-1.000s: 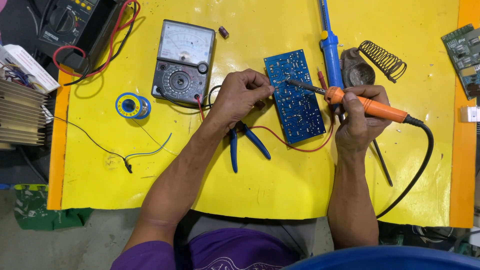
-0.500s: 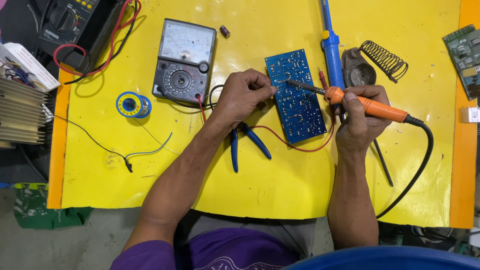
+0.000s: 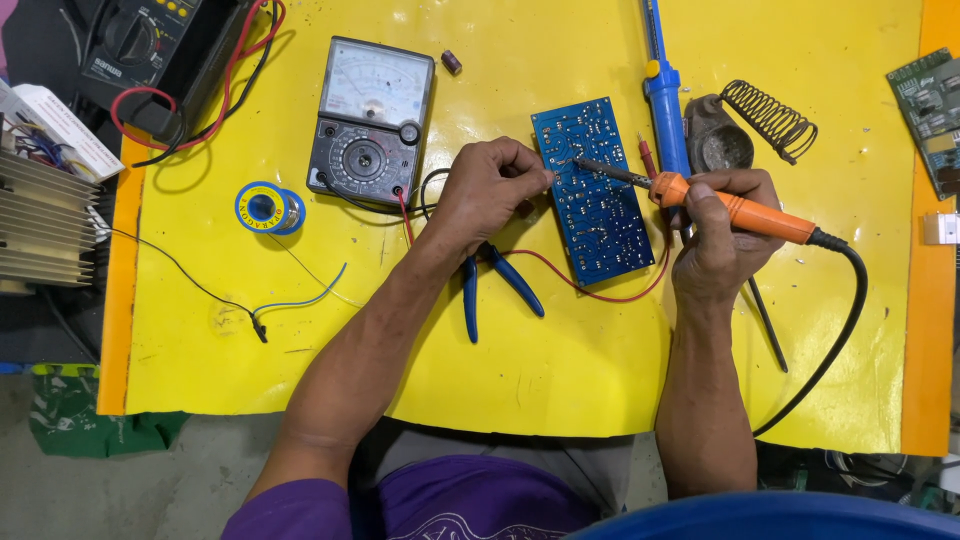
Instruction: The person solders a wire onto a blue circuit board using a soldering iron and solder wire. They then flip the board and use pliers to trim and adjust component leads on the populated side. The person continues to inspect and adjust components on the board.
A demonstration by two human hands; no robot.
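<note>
My right hand [image 3: 722, 235] is closed around the orange grip of the soldering iron [image 3: 700, 197], and its tip rests on the upper left part of the blue circuit board [image 3: 597, 190], which lies flat on the yellow mat [image 3: 560, 380] between my two hands. My left hand [image 3: 490, 188] is curled with the fingertips pinched together at the board's left edge; they seem to grip something thin, though I cannot tell what. The likeliest slip, I'd judge, is the hot tip skating across neighbouring joints and bridging them, since nothing clamps the board and it could shift under pressure. My left fingertips also sit very near that tip (close enough to burn). The red wire [image 3: 590, 290] curls out from under the board and could snag my wrist. The iron's long axis runs almost level across the mat, handle to the right and a little lower, tip pointing left and slightly up toward the board.
</note>
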